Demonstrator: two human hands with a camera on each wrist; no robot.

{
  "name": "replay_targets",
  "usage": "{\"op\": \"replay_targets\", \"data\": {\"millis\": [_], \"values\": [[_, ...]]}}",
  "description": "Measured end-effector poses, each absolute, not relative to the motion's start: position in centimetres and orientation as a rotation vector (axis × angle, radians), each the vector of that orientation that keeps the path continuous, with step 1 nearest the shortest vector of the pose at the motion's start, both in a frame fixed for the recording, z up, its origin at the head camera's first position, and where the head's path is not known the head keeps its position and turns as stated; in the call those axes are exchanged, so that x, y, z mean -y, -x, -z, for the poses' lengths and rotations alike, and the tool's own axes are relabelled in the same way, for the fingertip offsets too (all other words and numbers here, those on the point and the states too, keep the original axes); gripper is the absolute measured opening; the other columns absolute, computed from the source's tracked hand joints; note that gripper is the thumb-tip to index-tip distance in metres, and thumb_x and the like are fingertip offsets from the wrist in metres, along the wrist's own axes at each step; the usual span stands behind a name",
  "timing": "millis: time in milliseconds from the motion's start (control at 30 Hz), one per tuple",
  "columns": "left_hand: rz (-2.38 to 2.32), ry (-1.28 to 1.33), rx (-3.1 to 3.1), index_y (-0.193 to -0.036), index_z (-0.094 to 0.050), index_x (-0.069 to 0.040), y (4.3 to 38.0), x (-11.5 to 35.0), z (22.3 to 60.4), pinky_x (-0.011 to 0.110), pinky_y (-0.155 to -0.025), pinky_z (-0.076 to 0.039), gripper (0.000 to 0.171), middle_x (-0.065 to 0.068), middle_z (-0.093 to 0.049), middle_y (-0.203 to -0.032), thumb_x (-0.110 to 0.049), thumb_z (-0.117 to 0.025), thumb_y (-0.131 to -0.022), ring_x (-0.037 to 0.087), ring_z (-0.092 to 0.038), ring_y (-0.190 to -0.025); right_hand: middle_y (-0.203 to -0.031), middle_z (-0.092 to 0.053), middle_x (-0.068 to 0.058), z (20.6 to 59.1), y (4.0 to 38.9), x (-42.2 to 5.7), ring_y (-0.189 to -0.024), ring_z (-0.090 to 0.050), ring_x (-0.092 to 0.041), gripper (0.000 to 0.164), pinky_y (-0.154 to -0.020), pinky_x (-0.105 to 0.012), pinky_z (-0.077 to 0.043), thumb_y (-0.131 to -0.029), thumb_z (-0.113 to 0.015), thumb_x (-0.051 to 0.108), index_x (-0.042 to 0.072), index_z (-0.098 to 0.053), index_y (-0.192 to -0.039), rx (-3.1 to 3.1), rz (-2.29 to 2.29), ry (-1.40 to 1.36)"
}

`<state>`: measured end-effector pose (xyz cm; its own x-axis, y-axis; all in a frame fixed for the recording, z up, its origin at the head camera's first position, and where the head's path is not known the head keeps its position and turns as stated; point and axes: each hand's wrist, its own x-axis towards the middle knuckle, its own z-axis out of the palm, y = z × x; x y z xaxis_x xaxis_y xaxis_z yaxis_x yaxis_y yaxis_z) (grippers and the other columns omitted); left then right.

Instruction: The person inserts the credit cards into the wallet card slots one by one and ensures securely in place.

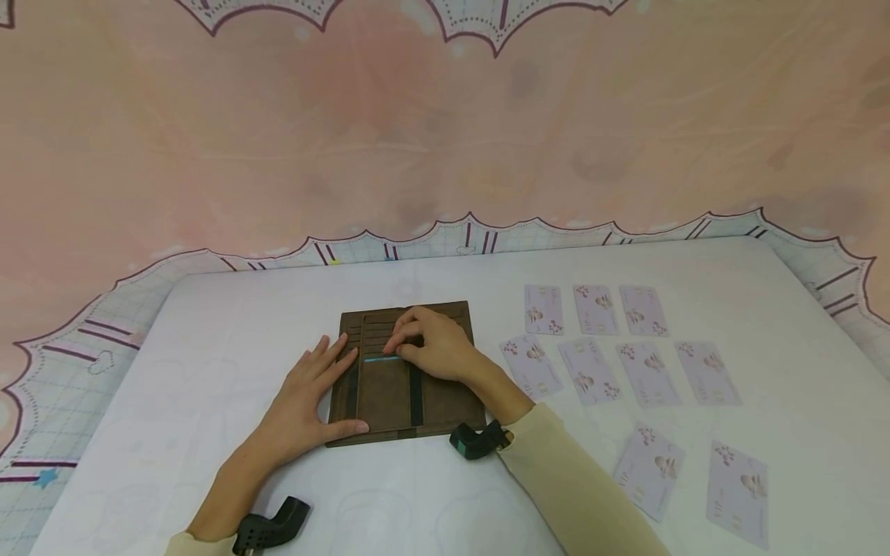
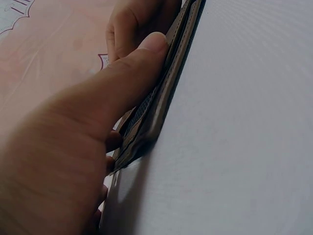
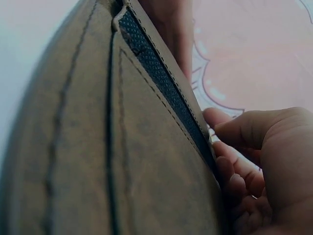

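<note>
Between the table's (image 1: pixel 229 324) side edges, apart from its far edge, lies an opened brown wallet (image 1: pixel 385 395) — the left hand (image 1: pixel 302 401) rests on it, fingers spread. The right hand (image 1: pixel 439 344) curls at its slots beside a blue strip (image 1: pixel 381 359) — whether pinching anything, I cannot tell. Nine cards (image 1: pixel 649 374) lie rightward.
</note>
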<state>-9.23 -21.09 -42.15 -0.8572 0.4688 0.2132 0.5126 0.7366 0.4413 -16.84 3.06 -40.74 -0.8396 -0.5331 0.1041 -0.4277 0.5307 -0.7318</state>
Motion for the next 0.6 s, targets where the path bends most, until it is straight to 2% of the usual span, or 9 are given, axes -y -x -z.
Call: {"op": "replay_targets", "data": {"millis": [200, 367, 600], "values": [[0.772, 0.79, 2.85, -0.145, -0.04, -0.004, 9.1, 21.1, 42.1, 0.046, -0.116, -0.006, 0.097, 0.016, -0.026, -0.154, -0.049, -0.081, -0.069, 0.037, -0.014, -0.143, -0.106, -0.063, 0.004, 39.2, 16.5, -3.7, -0.101, -0.056, -0.012, 0.018, -0.09, -0.031, -0.046, -0.095, -0.058, 0.01, 0.017, -0.074, -0.1, -2.589, 1.356, 0.822], [0.742, 0.792, 2.842, -0.147, -0.038, -0.009, 9.3, 21.0, 42.1, 0.049, -0.115, -0.008, 0.099, 0.016, -0.026, -0.154, -0.051, -0.08, -0.069, 0.038, -0.015, -0.142, -0.102, -0.065, 0.005, 36.7, 16.4, -6.1, -0.093, -0.059, -0.009, 0.017, -0.083, -0.027, -0.05, -0.096, -0.058, 0.011, 0.014, -0.073, -0.102, -2.605, 1.418, 0.818], [0.722, 0.821, 2.819, -0.147, -0.039, -0.015, 9.3, 21.0, 42.1, 0.053, -0.114, -0.009, 0.094, 0.013, -0.027, -0.155, -0.052, -0.079, -0.07, 0.041, -0.015, -0.141, -0.101, -0.069, 0.002, 33.7, 16.1, -11.0, -0.09, -0.062, -0.013, 0.016, -0.074, -0.032, -0.053, -0.096, -0.059, 0.017, 0.014, -0.073, -0.105, -2.64, 1.436, 0.725]]}}
